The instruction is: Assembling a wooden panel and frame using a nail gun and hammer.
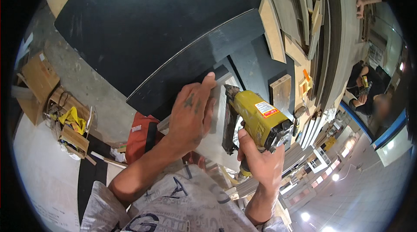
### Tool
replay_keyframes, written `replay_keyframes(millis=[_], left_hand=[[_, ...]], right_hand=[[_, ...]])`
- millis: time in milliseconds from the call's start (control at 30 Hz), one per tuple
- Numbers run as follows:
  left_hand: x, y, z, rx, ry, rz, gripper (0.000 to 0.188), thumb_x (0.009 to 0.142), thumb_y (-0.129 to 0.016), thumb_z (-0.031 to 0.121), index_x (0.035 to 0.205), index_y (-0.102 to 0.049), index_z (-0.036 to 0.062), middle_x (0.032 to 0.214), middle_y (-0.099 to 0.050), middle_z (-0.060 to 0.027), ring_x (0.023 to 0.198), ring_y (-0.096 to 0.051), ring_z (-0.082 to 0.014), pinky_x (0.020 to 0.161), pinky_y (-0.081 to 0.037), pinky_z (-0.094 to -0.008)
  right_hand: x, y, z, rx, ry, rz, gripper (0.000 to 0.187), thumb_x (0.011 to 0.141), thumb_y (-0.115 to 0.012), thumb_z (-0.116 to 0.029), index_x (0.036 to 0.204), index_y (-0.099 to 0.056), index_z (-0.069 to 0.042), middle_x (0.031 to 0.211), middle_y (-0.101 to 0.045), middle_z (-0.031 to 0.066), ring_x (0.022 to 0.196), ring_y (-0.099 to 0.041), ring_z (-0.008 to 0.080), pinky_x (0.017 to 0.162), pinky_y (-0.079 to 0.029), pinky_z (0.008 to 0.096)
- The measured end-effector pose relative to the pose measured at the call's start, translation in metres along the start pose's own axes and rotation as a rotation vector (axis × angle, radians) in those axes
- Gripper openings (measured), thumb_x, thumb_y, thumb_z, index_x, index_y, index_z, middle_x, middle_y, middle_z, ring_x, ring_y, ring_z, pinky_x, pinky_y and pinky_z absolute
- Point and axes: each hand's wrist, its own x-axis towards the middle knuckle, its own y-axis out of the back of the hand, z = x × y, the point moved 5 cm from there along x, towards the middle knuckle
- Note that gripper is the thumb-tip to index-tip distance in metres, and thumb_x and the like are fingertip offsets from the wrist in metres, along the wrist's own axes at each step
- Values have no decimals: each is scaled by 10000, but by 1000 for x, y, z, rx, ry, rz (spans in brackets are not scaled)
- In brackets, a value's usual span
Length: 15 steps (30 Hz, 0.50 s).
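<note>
A yellow nail gun (258, 117) with a black rear end and a dark magazine is in my right hand (260, 162). My fingers wrap its handle, which is mostly hidden. Its nose is up against a light grey board (217, 140) with a dark edge strip (220, 73). My left hand (189, 114) grips the board's upper part, just left of the nose, with one finger stretched along the strip. What the other fingertips touch is hidden. Beneath and beyond lie large black panels (173, 10).
Wood offcuts and long boards (299, 10) pile up at the right. A short wood block (281, 91) lies near the nail gun. A red bag (141, 134) is below my left forearm. At the left stands a cardboard box (74, 140) holding a yellow bag. Another person (365, 88) works at the far right.
</note>
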Motion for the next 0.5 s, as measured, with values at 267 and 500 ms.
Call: replay_keyframes(millis=[267, 500], left_hand=[[-2, -3, 2, 8, 27, -13, 679, 850, -616, -43, 1464, -325, -34, 1203, -642, -134, 1028, -574, -278, 924, -452, -378], [-1, 0, 1, -16, 24, -12, 657, 863, -609, -35, 1458, -331, -41, 1213, -637, -134, 1036, -570, -275, 930, -449, -376]], right_hand=[[9, 12, 6, 244, -45, 21, 204, 888, -666, -86, 1004, -606, 70, 673, -605, 52, 503, -558, 108, 462, -426, 257], [7, 9, 6, 217, -45, 23, 205, 888, -665, -101, 1002, -625, 64, 668, -613, 49, 496, -554, 102, 463, -429, 252]])
